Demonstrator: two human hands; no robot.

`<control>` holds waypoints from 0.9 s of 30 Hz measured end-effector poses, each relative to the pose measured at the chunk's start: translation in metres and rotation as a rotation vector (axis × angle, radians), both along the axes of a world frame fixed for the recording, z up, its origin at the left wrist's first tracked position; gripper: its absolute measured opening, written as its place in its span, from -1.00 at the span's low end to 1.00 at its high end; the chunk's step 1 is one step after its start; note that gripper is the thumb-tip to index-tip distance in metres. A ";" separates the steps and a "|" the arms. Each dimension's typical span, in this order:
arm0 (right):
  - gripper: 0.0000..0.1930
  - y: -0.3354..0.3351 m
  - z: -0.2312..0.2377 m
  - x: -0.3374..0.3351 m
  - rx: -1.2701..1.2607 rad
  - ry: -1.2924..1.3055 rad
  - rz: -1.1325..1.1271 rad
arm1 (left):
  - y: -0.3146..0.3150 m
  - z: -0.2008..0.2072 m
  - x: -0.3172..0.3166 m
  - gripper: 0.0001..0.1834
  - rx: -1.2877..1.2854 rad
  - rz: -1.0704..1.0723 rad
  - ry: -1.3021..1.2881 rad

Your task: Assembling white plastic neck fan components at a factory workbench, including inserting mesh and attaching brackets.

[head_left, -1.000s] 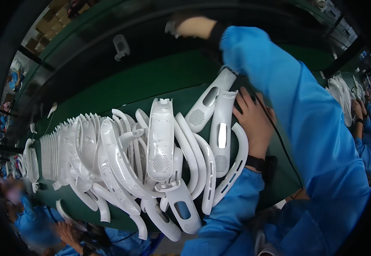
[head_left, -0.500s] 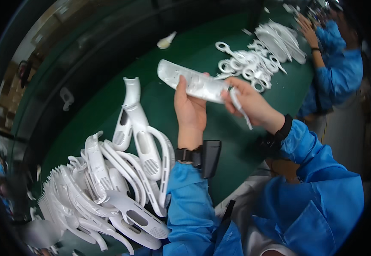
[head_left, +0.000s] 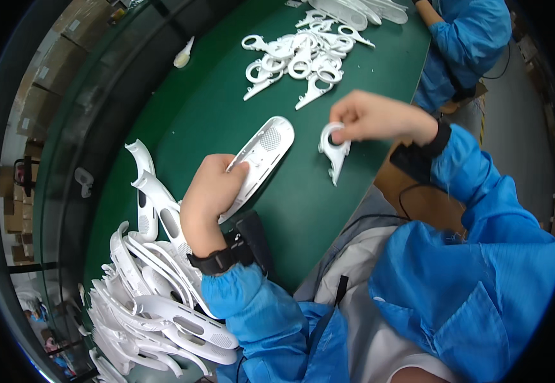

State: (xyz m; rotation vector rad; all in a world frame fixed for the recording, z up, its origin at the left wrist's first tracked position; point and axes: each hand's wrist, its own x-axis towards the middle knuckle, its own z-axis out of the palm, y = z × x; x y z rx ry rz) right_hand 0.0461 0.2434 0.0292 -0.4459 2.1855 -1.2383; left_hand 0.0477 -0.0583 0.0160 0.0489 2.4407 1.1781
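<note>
My left hand (head_left: 217,185) is closed around a long white plastic housing (head_left: 268,148), its hollow inner side turned up and a patch of small perforations near its rounded far end. The housing's near end is partly hidden behind the hand. To the right, my right hand (head_left: 360,121) pinches a small white plastic ring part (head_left: 335,153) by its ring, the pointed tail hanging down. The ring part is held above the green table, apart from the housing.
A heap of similar white ring parts (head_left: 300,60) lies at the far middle of the green table (head_left: 182,121). Curved white housings (head_left: 156,306) are piled at the left. More white shells (head_left: 348,13) lie at the back, near a co-worker in a blue sleeve (head_left: 472,29). A small white piece (head_left: 183,54) lies alone.
The housing has turned from its smooth side to its hollow side and moved lower left with my left hand. My right hand has come away from it, holding the ring part. The view has shifted.
</note>
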 end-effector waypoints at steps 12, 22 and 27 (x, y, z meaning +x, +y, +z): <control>-0.82 -0.037 -0.035 -0.069 -0.218 -0.241 0.082 | 0.049 -0.021 0.009 -0.67 -0.043 0.185 0.713; -0.82 -0.057 -0.028 -0.083 -0.049 -0.200 0.195 | 0.050 -0.022 0.011 -0.79 -0.125 0.200 0.580; -0.75 -0.057 -0.031 -0.083 -0.014 0.207 0.254 | 0.057 -0.022 0.011 -0.81 -0.145 0.218 0.592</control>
